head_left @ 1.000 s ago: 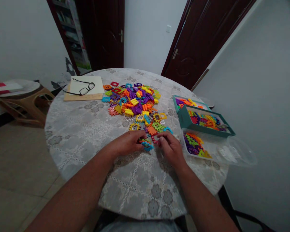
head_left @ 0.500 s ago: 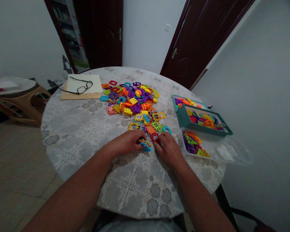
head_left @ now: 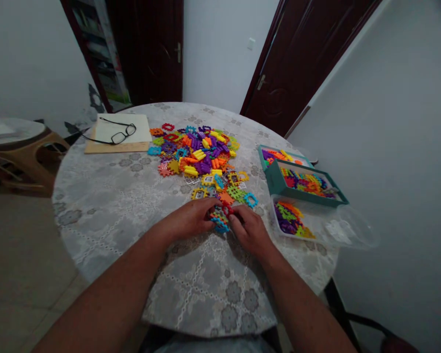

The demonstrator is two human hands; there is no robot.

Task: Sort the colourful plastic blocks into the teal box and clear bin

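Observation:
My left hand (head_left: 188,219) and my right hand (head_left: 249,229) rest on the round table (head_left: 113,206), fingers curled toward each other. Between them sits a small cluster of joined plastic pieces (head_left: 219,219), blue, orange and purple, which my left fingers pinch. My right fingers pinch a red ring-shaped piece (head_left: 228,210) pressed against that cluster. Just beyond lies a big pile of coloured interlocking pieces (head_left: 198,152).
A teal box (head_left: 279,180) and its teal lid (head_left: 263,156) hold more pieces at the right, beside a clear plastic tray (head_left: 330,226). Glasses (head_left: 119,135) lie on white paper over a board at the far left. A low wooden stool stands beyond the table's left edge.
My right hand has brought the red piece leftward up against the cluster held by my left hand. The view has shifted slightly to the right.

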